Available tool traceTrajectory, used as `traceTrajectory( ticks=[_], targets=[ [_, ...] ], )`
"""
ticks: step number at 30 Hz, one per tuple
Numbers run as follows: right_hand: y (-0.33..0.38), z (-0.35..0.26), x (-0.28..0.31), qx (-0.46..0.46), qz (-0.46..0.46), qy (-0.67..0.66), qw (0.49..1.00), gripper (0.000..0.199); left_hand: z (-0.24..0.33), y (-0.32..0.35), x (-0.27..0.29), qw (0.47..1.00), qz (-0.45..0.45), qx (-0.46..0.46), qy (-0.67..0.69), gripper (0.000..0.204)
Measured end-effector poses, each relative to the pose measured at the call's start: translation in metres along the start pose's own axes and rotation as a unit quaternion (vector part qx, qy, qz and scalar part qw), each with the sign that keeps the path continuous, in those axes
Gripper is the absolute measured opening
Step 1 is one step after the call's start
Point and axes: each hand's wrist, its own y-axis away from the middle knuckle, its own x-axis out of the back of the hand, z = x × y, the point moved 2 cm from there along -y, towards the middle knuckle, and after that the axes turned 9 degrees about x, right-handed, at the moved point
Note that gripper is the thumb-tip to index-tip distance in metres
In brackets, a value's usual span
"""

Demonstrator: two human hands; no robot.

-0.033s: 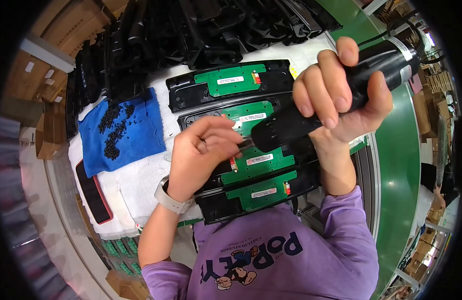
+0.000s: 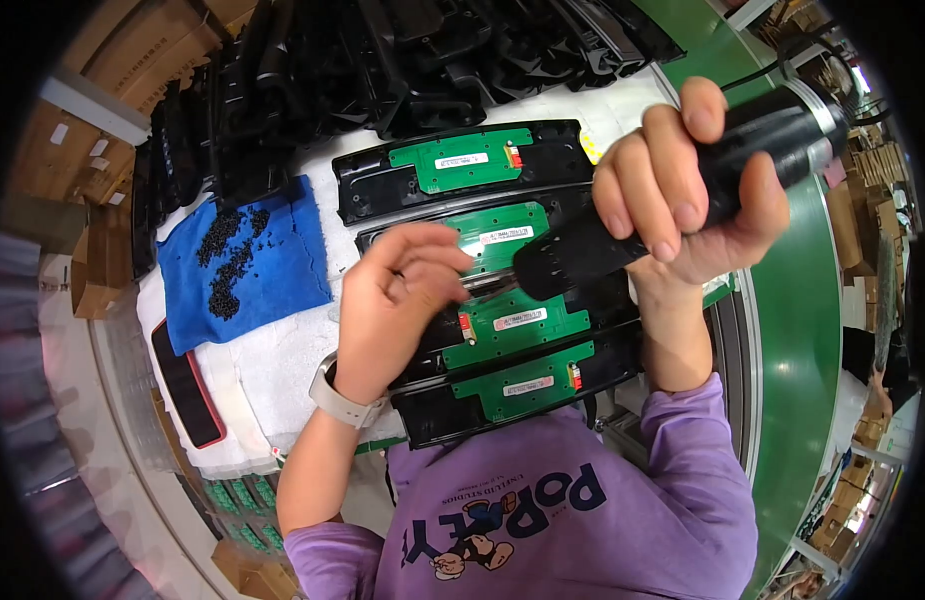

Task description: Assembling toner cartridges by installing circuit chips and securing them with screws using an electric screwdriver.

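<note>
While my right hand wraps tight around the black driver, its tip sits on the third tray in the row of four. My left hand curls beside that tip, fingertips pinched on the same tray's green board; I cannot tell what they hold. Left of the trays lies a blue cloth with black screws

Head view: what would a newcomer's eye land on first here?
The right hand gripping a black electric screwdriver, angled down toward the middle. Below it lie four black trays with green circuit boards, the left hand resting on them. On the left, a blue cloth carries a heap of small black screws.
</note>
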Motion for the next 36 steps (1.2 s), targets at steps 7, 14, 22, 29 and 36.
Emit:
traceTrajectory(
  ticks=[7, 14, 22, 29, 36],
  targets=[
    [0.015, -0.008, 0.005, 0.003, -0.108, 0.118, 0.987, 0.038, 0.003, -0.002, 0.018, 0.980, 0.116, -0.137, 0.083, 0.020],
    [0.023, -0.002, 0.001, -0.037, -0.015, 0.189, 0.981, 0.034, 0.002, -0.005, 0.023, 0.985, 0.112, -0.080, 0.107, 0.014],
    [0.019, 0.005, -0.008, -0.050, -0.046, 0.294, 0.953, 0.033, 0.001, -0.008, 0.019, 0.994, 0.091, -0.019, 0.059, 0.020],
    [0.021, 0.003, -0.011, -0.057, -0.092, 0.325, 0.940, 0.030, 0.003, -0.003, 0.018, 0.996, 0.041, 0.007, 0.079, 0.013],
    [0.019, 0.004, -0.015, -0.080, -0.101, 0.342, 0.931, 0.032, 0.003, -0.005, 0.021, 0.998, 0.047, 0.000, 0.047, 0.011]
  ],
)
